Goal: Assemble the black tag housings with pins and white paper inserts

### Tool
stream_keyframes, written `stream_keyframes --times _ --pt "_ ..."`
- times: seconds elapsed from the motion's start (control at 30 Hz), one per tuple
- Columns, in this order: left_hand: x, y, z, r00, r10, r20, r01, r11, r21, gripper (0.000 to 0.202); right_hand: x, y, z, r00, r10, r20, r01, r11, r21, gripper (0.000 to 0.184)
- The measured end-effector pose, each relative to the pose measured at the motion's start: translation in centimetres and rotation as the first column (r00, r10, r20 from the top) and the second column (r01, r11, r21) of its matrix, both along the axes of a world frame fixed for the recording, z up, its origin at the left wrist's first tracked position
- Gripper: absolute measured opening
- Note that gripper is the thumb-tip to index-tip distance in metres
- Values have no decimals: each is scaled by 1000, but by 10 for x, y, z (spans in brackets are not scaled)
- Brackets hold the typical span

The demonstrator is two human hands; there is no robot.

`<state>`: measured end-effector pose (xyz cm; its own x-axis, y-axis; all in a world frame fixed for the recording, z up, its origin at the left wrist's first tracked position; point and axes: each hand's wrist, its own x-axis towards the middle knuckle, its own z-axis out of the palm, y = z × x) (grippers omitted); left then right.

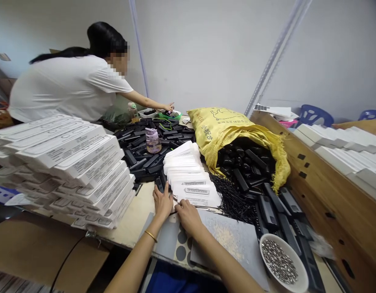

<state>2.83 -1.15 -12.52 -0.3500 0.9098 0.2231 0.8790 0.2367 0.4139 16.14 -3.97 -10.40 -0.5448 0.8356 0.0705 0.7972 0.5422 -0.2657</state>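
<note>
My left hand point(162, 202) lies flat on the table with fingers stretched out, its fingertips touching a black plastic part point(159, 184) at the near edge of a pile of such parts point(151, 146). My right hand point(187, 214) is curled with its fingers pressed down at the near end of a fanned row of white printed sleeves point(189, 175); what it pinches is hidden. A gold bangle sits on my left wrist. Both hands rest at the top of a grey mat point(237, 240).
A tall stack of white flat boxes point(68, 167) stands left. A yellow sack point(233, 130) spills black parts, with thin black pins point(230, 199) beside it. A white bowl of small metal pieces point(281, 262) is near right. A person in white reaches across the far side. A wooden bin wall point(328, 195) is right.
</note>
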Motion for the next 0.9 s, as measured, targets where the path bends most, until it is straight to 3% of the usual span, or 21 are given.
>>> stream_keyframes --times 0.13,0.23,0.33,0.43,0.6,0.73,0.8,0.9 --pt "-3 37 13 997 -5 72 -3 994 110 58 35 15 4 993 -118 18 118 993 22 21" --pt "-18 93 27 984 -42 175 15 988 154 57 54 29 4 983 -181 -5 181 983 18 28" --pt "-27 153 36 974 -53 220 30 994 108 55 60 42 3 987 -155 -45 153 988 -34 34" --pt "-22 191 38 966 -25 256 10 998 61 54 59 51 1 985 -153 -77 146 986 -84 38" --pt "4 206 32 957 89 278 -97 995 16 50 60 60 -3 978 -156 -140 144 985 -91 40" --pt "18 212 35 959 149 240 -152 988 -3 61 64 67 -5 982 -112 -153 100 991 -86 39" --pt "19 224 43 974 118 193 -122 993 8 63 69 69 -5 985 -65 -161 52 995 -84 38" --pt "15 253 59 992 -19 126 21 1000 -14 58 77 71 -9 981 8 -193 -21 998 -66 41"
